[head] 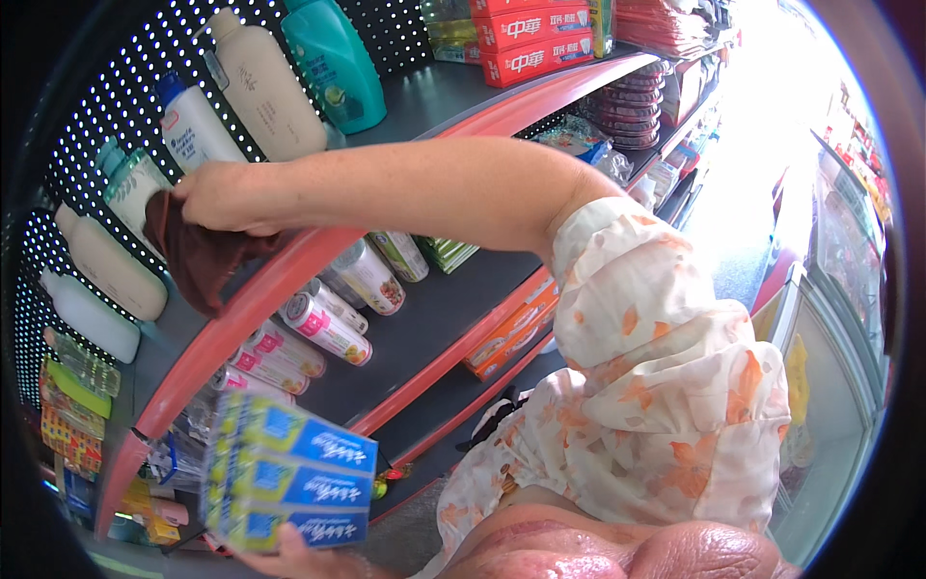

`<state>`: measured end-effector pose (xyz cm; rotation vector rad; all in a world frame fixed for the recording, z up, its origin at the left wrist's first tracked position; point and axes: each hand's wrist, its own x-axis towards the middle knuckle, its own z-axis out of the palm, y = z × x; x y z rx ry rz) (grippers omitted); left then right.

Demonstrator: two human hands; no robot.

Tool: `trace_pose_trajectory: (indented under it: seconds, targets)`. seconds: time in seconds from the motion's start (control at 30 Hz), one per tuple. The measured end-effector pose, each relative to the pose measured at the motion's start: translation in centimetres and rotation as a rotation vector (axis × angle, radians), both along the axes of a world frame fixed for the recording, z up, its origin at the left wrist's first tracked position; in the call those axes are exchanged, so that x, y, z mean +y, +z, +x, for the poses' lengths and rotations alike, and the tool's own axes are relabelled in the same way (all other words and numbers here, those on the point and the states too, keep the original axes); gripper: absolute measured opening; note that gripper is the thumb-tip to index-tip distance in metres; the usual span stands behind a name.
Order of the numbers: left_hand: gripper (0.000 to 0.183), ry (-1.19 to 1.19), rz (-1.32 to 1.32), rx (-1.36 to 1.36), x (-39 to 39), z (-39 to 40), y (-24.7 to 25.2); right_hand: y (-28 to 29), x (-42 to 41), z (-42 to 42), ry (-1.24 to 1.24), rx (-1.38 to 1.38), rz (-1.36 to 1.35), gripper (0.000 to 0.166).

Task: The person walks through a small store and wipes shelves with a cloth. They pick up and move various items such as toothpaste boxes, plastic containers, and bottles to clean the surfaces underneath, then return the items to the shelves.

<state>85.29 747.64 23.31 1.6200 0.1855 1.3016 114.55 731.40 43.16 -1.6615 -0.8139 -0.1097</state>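
My right hand [228, 195] reaches across to the upper shelf, fingers closed on a dark brown cloth [210, 253]. The cloth hangs over the shelf's red front edge, and part of it lies beside a pump bottle [141, 184] with a green top. Close by stand a white shampoo bottle [199, 130] with a blue cap and a large beige pump bottle [268, 90]. Low in the picture, my left hand [293, 554] holds a stack of blue and yellow-green cartons [304, 470], slightly blurred. The stack hides part of the lower shelves; only some left fingers show.
A teal bottle [336, 69] and red toothpaste cartons [535, 43] stand farther along the upper shelf. Beneath it are several spray-can-shaped containers [329, 326]. The red shelf rail [289, 268] curves between the levels. A glass-topped freezer cabinet [825, 405] stands at the right.
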Motion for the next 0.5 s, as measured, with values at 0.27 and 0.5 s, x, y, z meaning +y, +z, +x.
trace_pose_trajectory:
  seconds: [0.27,0.5]
  targets:
    - [0.078,0.128,0.01,-0.346,-2.9,0.4,12.2,-1.1,-14.6,-8.2,0.187,0.014,0.613,0.026]
    - [0.054,-0.262,-0.095,-0.225,-11.2,5.7,19.8,-12.5,-29.8,-11.2,0.152,0.032,0.274,0.025]
